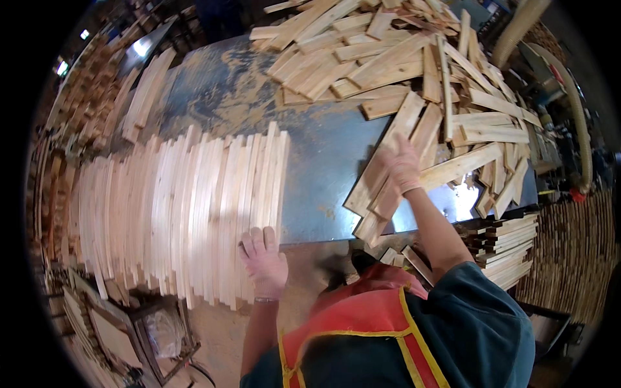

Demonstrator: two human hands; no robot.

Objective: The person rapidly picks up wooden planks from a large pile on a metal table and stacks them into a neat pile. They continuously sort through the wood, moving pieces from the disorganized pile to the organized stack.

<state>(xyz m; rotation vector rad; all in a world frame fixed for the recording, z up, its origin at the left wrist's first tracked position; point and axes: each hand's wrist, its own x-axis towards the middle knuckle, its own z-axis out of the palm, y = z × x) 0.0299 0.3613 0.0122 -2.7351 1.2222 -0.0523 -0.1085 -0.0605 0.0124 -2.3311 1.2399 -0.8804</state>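
Pale wooden slats [388, 174] lie flat under the right hand [402, 165], fingers spread; left hand [264, 258] rests open on the slat row [187, 207].

Pale cream wood, streaked with light tan grain, is seen on the row of upright slats [187, 207]. A warmer yellow-tan is shown by the loose heap of boards [401, 58]. The metal table top [323, 161] is coloured blue-grey and mottled with tan sawdust patches. A red vest [362, 317], edged in yellow piping, is worn over a dark teal shirt [479, 330].
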